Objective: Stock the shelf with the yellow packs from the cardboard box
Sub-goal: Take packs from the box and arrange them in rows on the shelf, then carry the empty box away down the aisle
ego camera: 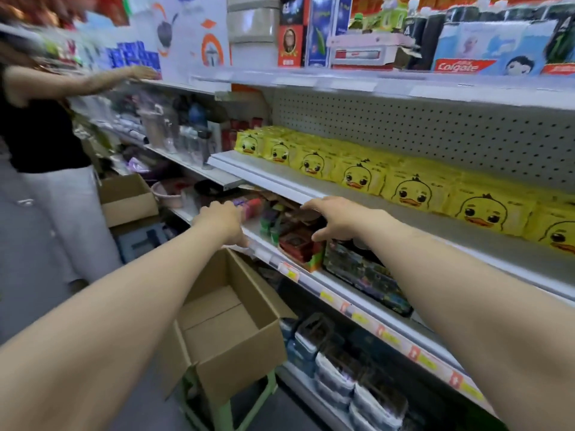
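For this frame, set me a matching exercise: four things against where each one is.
1 yellow packs
2 cardboard box
3 Colgate carton
4 right hand

a on the upper shelf
b on the green stool
c in a row before the pegboard
d reaching in above a red box

Pairs: 1-c, 2-b, 3-a, 4-d

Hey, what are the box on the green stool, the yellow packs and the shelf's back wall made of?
Box: brown cardboard, matte, with folded flaps. Packs: likely thin plastic film, slightly glossy, printed, softly wrinkled. Back wall: probably painted metal pegboard, pale, matte, regular rows of holes.
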`<act>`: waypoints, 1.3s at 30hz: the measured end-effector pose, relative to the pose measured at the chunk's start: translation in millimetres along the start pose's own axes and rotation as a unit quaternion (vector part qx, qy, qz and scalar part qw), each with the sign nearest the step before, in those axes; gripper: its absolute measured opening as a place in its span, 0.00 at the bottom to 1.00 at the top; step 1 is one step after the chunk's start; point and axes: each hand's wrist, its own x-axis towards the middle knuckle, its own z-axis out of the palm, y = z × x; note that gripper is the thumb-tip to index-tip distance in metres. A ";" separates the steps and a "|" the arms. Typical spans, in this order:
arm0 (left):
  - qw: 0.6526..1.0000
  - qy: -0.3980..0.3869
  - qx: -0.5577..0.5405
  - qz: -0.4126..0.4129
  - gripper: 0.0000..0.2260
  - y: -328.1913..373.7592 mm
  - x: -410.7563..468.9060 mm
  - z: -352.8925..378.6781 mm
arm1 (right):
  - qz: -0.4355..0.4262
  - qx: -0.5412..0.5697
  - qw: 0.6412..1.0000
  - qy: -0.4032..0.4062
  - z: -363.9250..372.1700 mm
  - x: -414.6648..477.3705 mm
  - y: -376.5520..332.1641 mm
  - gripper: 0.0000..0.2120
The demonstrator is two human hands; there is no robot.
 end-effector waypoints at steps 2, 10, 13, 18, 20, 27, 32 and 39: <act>1.000 -0.002 -0.004 -0.011 0.36 -20.3 19.8 6.6 | -0.012 -0.003 1.000 -0.009 10.1 32.9 -14.0 0.37; 0.993 -0.068 -0.049 -0.080 0.36 -95.6 115.2 74.8 | -0.040 -0.001 0.995 -0.089 77.4 164.3 -56.4 0.35; 0.987 -0.108 -0.055 -0.108 0.41 -122.6 145.5 111.3 | -0.036 0.015 0.990 -0.133 112.3 206.6 -64.6 0.35; 0.970 -0.169 -0.059 -0.163 0.37 -166.6 185.5 166.0 | -0.025 0.026 0.979 -0.202 169.0 267.8 -69.4 0.35; 0.960 -0.202 -0.066 -0.181 0.35 -182.9 197.7 187.1 | -0.019 0.022 0.973 -0.227 194.8 290.1 -68.9 0.35; 0.924 -0.288 -0.119 -0.222 0.25 -226.9 230.6 272.8 | 0.072 0.027 0.944 -0.321 297.6 330.2 -57.8 0.35; 0.883 -0.288 -0.199 -0.314 0.36 -234.9 236.3 322.3 | 0.130 0.066 0.921 -0.361 346.7 331.2 -45.5 0.27; 0.870 -0.237 -0.264 -0.342 0.42 -242.9 222.9 369.3 | 0.187 0.140 0.910 -0.343 390.0 328.9 -42.9 0.27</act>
